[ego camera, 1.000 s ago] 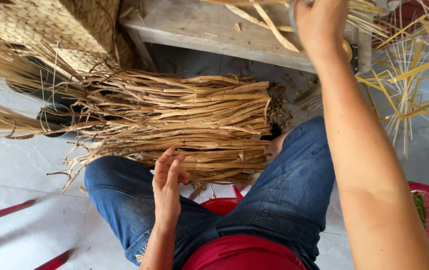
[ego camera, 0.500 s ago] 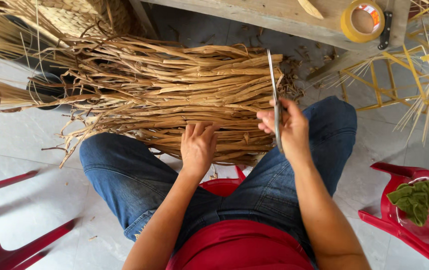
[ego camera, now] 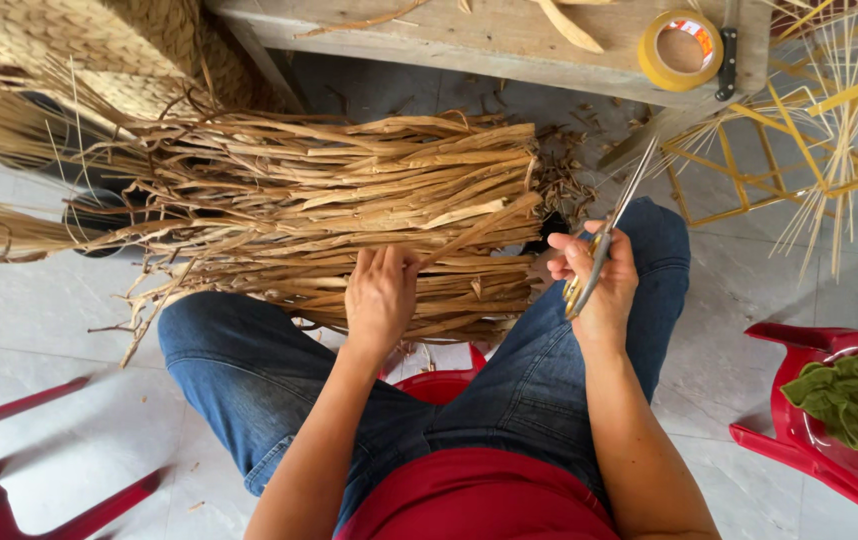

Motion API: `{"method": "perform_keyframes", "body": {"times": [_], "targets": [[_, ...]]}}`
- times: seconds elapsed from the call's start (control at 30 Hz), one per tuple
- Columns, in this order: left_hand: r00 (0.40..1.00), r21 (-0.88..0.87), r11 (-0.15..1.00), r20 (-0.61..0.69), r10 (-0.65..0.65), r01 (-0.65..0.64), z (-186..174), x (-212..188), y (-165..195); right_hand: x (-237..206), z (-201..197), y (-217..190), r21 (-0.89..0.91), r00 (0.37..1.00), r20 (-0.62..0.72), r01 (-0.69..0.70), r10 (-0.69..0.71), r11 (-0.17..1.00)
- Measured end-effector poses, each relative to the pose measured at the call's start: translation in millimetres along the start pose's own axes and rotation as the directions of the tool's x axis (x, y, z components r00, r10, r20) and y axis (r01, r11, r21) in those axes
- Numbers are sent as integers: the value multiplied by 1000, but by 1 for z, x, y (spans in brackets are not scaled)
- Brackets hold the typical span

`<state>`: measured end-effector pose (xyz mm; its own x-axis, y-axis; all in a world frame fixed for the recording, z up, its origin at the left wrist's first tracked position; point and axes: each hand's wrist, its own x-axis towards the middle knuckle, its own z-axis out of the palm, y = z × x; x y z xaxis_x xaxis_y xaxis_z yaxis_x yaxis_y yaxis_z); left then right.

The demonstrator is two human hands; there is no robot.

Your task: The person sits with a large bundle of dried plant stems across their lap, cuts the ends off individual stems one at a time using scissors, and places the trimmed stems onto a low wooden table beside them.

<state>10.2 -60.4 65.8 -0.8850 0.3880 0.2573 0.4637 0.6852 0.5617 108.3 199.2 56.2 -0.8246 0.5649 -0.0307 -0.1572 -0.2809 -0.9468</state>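
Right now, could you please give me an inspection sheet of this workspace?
Surface: pale tiled floor; wooden bench above the lap.
Job's things: bundle of dried fibre strips across the jeans; scissors, blades pointing up toward the bench.
Clutter: tape roll and a dark tool on the bench; fibre scraps on the floor.
Grippers: left hand grips strips in the bundle; right hand holds the scissors.
Cables: nothing seen.
Surroundings: woven basket upper left; yellow wire frame at right; red stool carrying a green cloth; another red stool lower left.
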Motion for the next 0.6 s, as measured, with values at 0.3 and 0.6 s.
{"method": "perform_keyframes", "body": {"times": [0.3, 0.6], "targets": [[995, -383, 922, 59, 75, -47, -83, -37, 49, -28, 22, -48, 377, 974, 212, -13, -73, 926], [993, -280, 953, 7, 119, -112, -119, -41, 85, -57, 57, -93, 173, 881, 386, 224, -275, 959]]}}
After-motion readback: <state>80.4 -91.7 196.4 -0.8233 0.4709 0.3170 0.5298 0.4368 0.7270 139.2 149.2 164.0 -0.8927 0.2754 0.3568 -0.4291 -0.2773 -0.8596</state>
